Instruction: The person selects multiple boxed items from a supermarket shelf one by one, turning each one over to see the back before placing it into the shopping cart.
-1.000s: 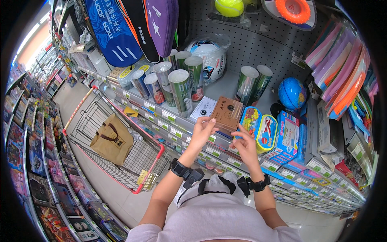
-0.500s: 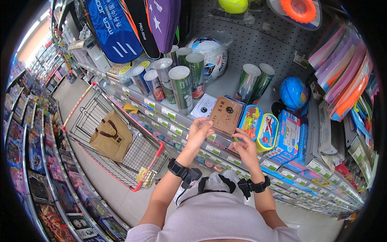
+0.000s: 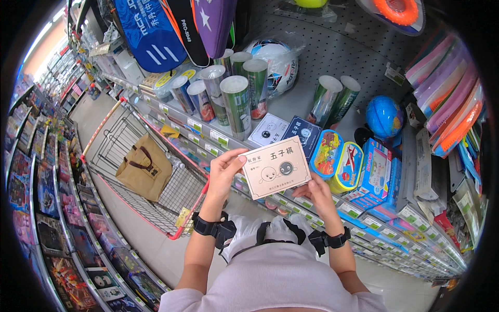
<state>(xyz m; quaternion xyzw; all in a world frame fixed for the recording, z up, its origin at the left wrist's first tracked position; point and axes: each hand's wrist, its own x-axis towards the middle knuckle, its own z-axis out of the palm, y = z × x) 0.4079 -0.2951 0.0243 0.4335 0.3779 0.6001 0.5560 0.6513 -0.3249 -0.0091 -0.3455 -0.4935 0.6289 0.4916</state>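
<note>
A flat cream game box (image 3: 277,179) with two cartoon faces on its front is held up before me, a little tilted. My left hand (image 3: 224,171) grips its left edge, thumb on the front face. At the lower right corner my right hand (image 3: 318,195) is closed on the box, its fingers partly hidden. Just behind it on the shelf lie a white game box (image 3: 268,129) and a dark blue one (image 3: 303,133), both partly covered by the box I hold.
Tall clear-lidded tubes (image 3: 236,106), a wrapped ball (image 3: 271,65), cartoon tins (image 3: 347,167) and a small globe (image 3: 383,117) fill the shelf. A shopping cart (image 3: 179,200) with a tan bag (image 3: 144,169) stands at left. Another stocked shelf (image 3: 78,229) lines the far left.
The game box has come off the shelf toward me and its front now faces me. My right hand has closed on its corner. The dark blue box behind now shows more.
</note>
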